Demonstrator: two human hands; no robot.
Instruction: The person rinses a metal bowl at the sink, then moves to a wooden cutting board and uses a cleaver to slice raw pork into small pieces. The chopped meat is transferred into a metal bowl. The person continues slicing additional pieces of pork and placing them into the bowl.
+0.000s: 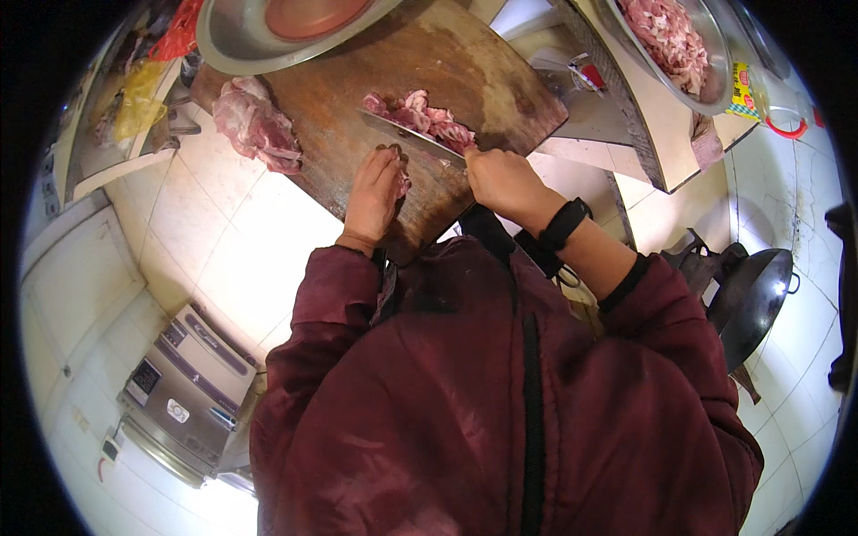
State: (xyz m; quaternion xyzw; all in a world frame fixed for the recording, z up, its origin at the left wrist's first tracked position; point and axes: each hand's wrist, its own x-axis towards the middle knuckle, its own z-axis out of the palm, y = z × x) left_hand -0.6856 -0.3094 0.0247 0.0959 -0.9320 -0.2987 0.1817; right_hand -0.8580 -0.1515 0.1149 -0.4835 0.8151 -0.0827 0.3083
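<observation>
A worn wooden cutting board [328, 100] lies in front of me. My right hand [506, 184] grips a knife whose flat metal blade [415, 136] points to the left across the board. Against the blade's far side lies a row of cut raw meat pieces [429, 117]. Nearer to me, my left hand [375, 191] presses its curled fingers over a piece of raw meat [404, 184], mostly hidden beneath them. A large uncut chunk of raw meat [255, 127] rests at the board's left edge. The knife's handle is covered by my right hand.
A large metal basin [231, 50] overlaps the board's far edge. At the upper right, a metal bowl [717, 94] of sliced meat stands on a counter by a yellow packet [741, 90]. A black wok [751, 301] is at the right, a steel appliance [194, 382] at the lower left.
</observation>
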